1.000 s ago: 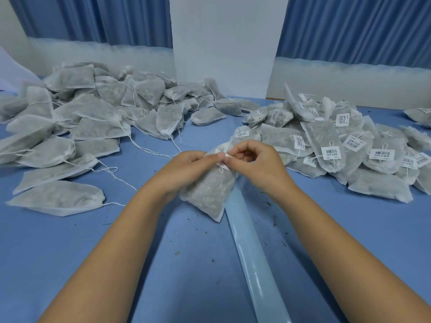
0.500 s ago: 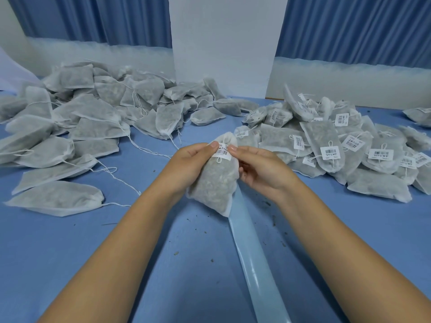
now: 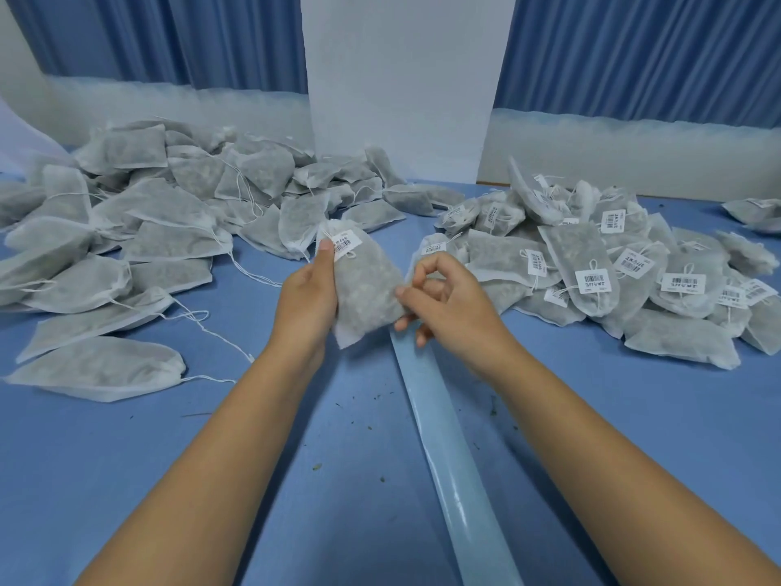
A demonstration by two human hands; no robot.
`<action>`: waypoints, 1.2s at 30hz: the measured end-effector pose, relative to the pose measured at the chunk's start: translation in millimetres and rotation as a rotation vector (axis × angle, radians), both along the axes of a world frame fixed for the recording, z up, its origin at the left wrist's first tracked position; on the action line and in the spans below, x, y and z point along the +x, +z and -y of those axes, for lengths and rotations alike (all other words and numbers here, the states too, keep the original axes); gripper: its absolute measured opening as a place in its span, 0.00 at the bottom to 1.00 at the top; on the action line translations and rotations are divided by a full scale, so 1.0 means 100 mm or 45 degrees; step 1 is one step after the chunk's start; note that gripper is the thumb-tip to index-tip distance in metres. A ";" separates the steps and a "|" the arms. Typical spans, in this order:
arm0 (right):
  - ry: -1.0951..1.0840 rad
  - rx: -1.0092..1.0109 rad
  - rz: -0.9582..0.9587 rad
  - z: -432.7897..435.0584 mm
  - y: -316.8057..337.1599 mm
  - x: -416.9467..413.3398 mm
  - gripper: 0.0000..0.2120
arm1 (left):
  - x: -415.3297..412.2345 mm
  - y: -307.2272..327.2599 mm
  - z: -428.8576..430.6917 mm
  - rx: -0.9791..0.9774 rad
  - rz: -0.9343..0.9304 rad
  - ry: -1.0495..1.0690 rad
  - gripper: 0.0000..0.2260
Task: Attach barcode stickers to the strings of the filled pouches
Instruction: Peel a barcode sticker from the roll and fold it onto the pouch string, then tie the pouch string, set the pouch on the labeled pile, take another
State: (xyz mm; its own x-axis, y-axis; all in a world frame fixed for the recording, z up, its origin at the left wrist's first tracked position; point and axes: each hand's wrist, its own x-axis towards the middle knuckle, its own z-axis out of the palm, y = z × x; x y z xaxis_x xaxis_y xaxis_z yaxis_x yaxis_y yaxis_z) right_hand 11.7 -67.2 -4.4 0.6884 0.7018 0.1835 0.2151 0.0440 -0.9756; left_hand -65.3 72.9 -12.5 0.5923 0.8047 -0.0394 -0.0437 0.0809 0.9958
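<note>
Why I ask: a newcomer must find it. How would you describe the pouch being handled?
On the blue table, look between the unlabelled heap on the left and the stickered heap on the right. There the left hand holds up one pouch. It alone is off the table, with a barcode sticker at its top.

I've got just the one feed, the head camera, sitting above the near edge of the desk (image 3: 126,480) and pitched forward and down. It faces the far edge, where curtains (image 3: 211,35) and a white panel (image 3: 401,78) close off the top of frame. Both forearms fill the bottom corners. The left hand (image 3: 306,293), its pouch (image 3: 363,285) and the right hand (image 3: 452,298) sit close up, mid-frame.
</note>
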 end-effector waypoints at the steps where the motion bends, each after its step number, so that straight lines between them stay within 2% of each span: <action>1: -0.046 0.046 0.008 0.00 0.00 0.03 0.08 | 0.00 0.00 -0.01 0.007 -0.027 -0.039 0.22; 3: -0.086 0.061 0.026 0.03 -0.01 0.08 0.08 | 0.00 -0.01 -0.02 0.006 -0.047 -0.098 0.26; 5: -0.101 0.054 0.034 0.05 0.00 0.12 0.13 | 0.02 -0.03 -0.04 -0.053 -0.028 -0.094 0.28; 9: -0.276 0.393 -0.090 0.02 0.04 0.18 0.16 | 0.04 -0.04 -0.12 -0.162 -0.046 -0.086 0.28; 12: -0.185 0.494 -0.202 0.04 0.02 0.20 0.24 | 0.06 -0.06 -0.15 -0.120 -0.057 -0.064 0.27; 17: -0.117 0.241 -0.160 0.00 -0.05 0.17 0.18 | 0.13 -0.09 -0.14 -0.031 -0.097 -0.046 0.22; 24: -0.231 -0.127 0.240 -0.28 0.14 0.21 0.13 | 0.12 -0.14 -0.31 -0.043 -0.148 -0.052 0.07; 26: -0.162 -0.352 0.358 -0.55 0.29 0.27 0.10 | 0.09 -0.15 -0.41 -0.060 -0.153 -0.011 0.07; 31: -0.001 -0.837 0.526 -1.31 0.34 0.37 0.09 | 0.06 -0.20 -0.63 -0.165 -0.148 0.059 0.10; 36: -0.001 -1.027 0.773 -1.80 0.13 0.42 0.18 | 0.05 -0.19 -0.73 -0.291 -0.097 0.069 0.11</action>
State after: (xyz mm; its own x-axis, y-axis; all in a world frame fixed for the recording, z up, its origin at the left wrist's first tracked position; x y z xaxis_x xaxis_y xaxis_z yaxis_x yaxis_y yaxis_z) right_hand 53.8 112.6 8.2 0.6368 0.7706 -0.0263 0.6849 -0.5810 -0.4396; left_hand -60.3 146.2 -31.5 0.5371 0.8001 -0.2671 0.0203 0.3043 0.9524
